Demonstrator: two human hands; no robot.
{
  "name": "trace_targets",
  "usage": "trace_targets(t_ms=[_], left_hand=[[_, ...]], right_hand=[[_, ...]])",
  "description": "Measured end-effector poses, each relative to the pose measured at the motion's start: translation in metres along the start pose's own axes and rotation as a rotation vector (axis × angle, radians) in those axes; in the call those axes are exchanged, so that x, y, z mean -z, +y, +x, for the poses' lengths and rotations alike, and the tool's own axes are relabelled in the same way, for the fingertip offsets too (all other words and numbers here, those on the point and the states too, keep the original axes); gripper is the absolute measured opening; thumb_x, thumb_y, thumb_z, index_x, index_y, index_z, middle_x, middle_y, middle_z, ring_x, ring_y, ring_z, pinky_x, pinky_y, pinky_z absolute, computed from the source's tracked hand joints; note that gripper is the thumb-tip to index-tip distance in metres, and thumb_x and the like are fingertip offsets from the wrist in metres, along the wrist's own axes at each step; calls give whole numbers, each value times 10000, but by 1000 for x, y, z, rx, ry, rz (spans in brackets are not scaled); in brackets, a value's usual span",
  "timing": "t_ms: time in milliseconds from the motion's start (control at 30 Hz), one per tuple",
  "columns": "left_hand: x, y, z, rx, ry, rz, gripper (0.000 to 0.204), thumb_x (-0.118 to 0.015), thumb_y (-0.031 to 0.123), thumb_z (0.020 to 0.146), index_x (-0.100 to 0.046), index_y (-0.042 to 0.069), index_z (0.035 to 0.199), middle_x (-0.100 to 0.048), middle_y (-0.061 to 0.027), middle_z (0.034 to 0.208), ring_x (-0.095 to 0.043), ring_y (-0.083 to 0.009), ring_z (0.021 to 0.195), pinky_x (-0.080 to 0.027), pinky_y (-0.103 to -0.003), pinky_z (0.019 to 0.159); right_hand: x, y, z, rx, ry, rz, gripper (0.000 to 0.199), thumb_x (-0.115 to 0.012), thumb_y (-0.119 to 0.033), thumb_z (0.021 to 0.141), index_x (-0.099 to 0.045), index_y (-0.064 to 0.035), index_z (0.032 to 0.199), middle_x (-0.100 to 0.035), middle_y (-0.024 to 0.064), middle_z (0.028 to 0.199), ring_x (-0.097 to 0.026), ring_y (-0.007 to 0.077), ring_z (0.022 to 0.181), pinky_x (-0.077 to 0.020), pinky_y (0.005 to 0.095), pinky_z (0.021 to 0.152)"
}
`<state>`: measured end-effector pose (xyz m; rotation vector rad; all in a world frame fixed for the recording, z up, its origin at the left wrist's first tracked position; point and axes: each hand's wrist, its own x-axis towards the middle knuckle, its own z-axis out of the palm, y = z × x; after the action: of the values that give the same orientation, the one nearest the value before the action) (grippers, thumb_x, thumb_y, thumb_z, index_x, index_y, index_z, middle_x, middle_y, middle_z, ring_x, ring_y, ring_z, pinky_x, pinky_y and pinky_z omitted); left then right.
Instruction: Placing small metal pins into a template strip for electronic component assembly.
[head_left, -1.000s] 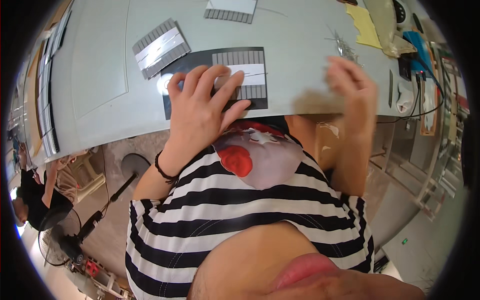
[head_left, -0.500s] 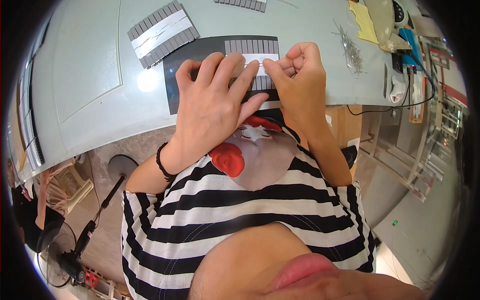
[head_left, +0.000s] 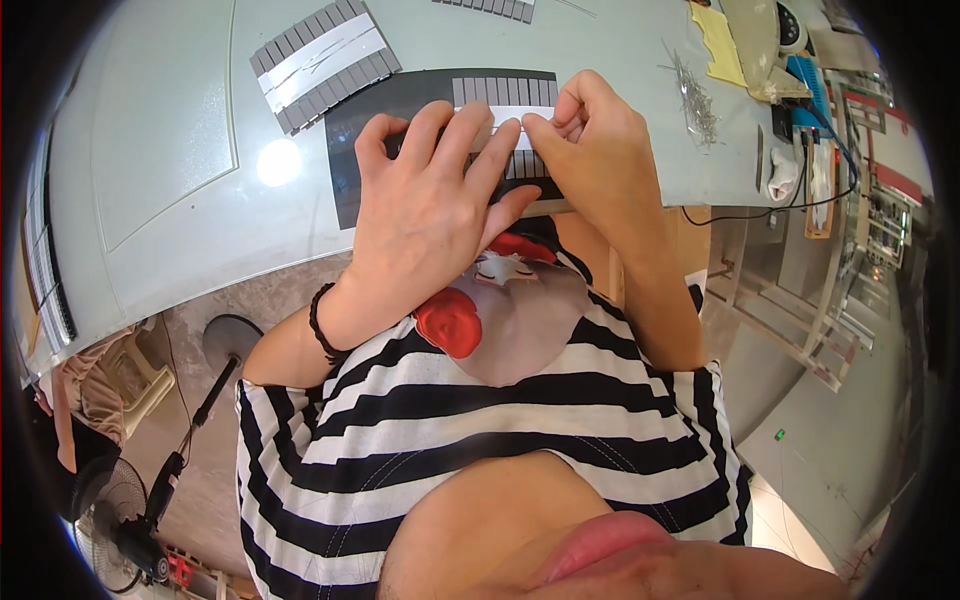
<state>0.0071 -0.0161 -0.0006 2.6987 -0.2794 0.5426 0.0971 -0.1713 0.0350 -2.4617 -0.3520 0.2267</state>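
Both hands have closed in a little tighter over the strip since half a second ago. A pale grey bench (head_left: 170,170) carries a dark mat (head_left: 400,110), and on it lies a white strip edged with small grey tabs (head_left: 505,95). The left hand (head_left: 435,205) lies flat with fingers spread, pressing the strip down. The right hand (head_left: 590,150) is curled, thumb and forefinger pinching the strip's near edge. A second tabbed strip (head_left: 325,60) lies just beside the mat's far left corner. Loose metal pins (head_left: 690,95) sit well apart to the right.
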Motion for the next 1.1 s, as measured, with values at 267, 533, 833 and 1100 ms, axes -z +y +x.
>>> trace_targets(t_ms=[267, 533, 833, 1100], left_hand=[[3, 0, -3, 4, 11, 9, 477, -782, 400, 846, -704, 174, 1258, -611, -30, 1255, -558, -262, 1163, -342, -489, 981], [5, -3, -6, 4, 1, 41, 462, -758, 436, 877, -706, 186, 1262, -604, -22, 1271, -548, -259, 1182, -332, -508, 1013], [18, -5, -19, -53, -42, 50, 580, -749, 475, 847, -653, 137, 1308, -601, -29, 1346, -551, -259, 1258, -298, -512, 1056], [41, -12, -47, -286, -12, 233, 397, -699, 219, 863, -706, 153, 1254, -712, 25, 1173, -660, -180, 1128, -299, -462, 1069]], right_hand=[[-7, 7, -16, 120, 92, -95, 292, -780, -216, 881, -543, -49, 856, -603, 87, 702, -615, 313, 670, -480, 434, 680], [-27, 22, -7, 319, 350, -121, 327, -809, -232, 863, -533, -56, 845, -560, 68, 760, -566, 291, 716, -431, 424, 728], [-6, 22, -13, 211, 344, 187, 322, -828, -221, 852, -554, -60, 800, -562, 43, 732, -546, 268, 713, -437, 390, 713], [6, 27, -29, 205, 317, 249, 251, -797, -221, 914, -614, -62, 850, -587, 7, 755, -477, 184, 718, -427, 352, 668]])
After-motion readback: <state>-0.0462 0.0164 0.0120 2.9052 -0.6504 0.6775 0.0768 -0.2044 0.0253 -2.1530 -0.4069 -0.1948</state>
